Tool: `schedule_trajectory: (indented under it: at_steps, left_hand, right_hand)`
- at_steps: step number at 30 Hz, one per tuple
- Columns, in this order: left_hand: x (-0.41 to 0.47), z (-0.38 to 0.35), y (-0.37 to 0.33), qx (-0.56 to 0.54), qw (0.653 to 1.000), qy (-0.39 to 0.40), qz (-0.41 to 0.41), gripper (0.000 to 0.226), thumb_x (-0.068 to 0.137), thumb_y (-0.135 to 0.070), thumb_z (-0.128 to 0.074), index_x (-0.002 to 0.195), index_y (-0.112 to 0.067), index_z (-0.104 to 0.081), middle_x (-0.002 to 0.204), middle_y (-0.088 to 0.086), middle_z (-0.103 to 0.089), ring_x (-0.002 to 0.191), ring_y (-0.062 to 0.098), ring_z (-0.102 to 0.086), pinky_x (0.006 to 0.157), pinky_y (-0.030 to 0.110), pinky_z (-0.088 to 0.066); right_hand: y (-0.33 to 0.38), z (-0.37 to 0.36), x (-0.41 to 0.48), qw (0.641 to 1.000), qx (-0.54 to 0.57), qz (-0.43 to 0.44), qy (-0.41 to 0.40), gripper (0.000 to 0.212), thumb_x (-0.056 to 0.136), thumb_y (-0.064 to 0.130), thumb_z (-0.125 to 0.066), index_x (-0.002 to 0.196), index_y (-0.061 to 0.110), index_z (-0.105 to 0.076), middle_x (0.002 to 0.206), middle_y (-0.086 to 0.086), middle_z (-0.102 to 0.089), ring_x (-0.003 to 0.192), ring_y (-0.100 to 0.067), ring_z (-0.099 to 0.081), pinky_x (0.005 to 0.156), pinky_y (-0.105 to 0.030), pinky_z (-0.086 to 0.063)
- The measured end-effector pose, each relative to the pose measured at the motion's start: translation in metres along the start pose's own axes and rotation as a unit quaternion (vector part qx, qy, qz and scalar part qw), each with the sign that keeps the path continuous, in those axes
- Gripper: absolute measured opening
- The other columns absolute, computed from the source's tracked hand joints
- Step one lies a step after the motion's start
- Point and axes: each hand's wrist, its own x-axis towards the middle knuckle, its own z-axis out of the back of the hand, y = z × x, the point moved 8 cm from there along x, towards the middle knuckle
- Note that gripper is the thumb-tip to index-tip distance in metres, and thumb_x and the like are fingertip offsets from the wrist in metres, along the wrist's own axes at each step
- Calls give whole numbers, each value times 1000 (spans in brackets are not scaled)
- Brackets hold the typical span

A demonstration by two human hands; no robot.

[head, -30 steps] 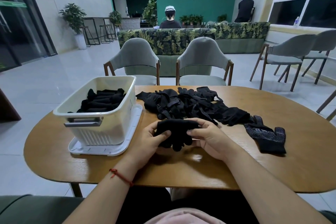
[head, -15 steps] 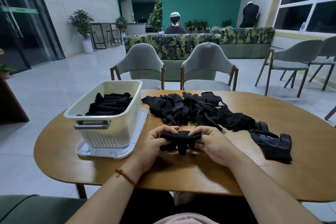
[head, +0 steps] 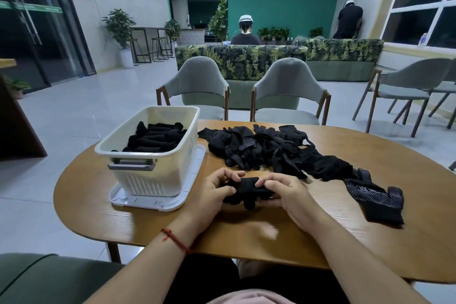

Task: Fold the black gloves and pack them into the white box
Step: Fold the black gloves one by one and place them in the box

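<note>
Fingers (head: pixel 227 175) of left hand (head: pixel 212 195), right hand (head: pixel 288 196) pinch bunched glove (head: pixel 246 186) (folds indistinct).

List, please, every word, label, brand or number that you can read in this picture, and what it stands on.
Nothing can be read with certainty.
Lone dotted glove: white print near the cuff, too blurred to read.
White box: faint mark on its side wall, illegible.
Bottle on the windowsill: label too small.
</note>
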Motion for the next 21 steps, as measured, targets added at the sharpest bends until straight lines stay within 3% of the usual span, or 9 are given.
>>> schedule_trajectory:
  at_steps: [3,8,11,15,17,21]
  left_hand:
    - [-4,-1,-6,12,1000,-21,-11,36,80,-4,-61,116,-10,-60,137,7,-68,126,29,-65,86,41,-62]
    - [-12,1,-32,28,998,-50,-9,39,98,1,-63,131,-18,-55,130,13,-69,111,26,-73,89,40,-62]
    - [-23,13,-66,63,993,-94,-23,27,105,-5,-61,126,-21,-56,115,15,-76,99,25,-78,91,47,-63]
    - [-43,43,-134,233,951,-174,-108,20,102,-31,-69,120,-35,-60,99,-7,-80,89,10,-76,79,39,-62]
    - [-48,64,-162,280,929,-208,-125,16,100,-32,-70,114,-35,-61,93,-12,-79,85,6,-73,77,34,-58]
    - [-37,118,-188,281,933,-209,-86,17,95,-26,-73,106,-31,-60,92,-8,-80,81,16,-76,74,48,-64]
  right_hand:
    - [10,-2,-3,993,-99,30,-51,14,86,24,-90,90,17,-78,101,-14,-77,98,-36,-76,89,-55,-65]
    - [46,-13,3,989,-91,92,-66,25,85,11,-90,89,23,-68,89,3,-73,85,-19,-72,84,-48,-65]
    - [89,-30,8,983,-112,137,-42,30,88,10,-87,103,24,-65,93,3,-72,84,-15,-70,74,-30,-58]
    - [154,-63,24,969,-155,191,-10,33,89,14,-87,112,23,-65,96,-3,-75,87,-18,-73,77,-34,-62]
    - [182,-85,37,955,-197,221,21,32,88,17,-87,111,24,-65,91,0,-75,82,-16,-73,76,-33,-61]
    - [223,-139,78,922,-284,250,81,32,88,19,-87,110,27,-65,83,9,-72,73,-3,-67,69,-20,-51]
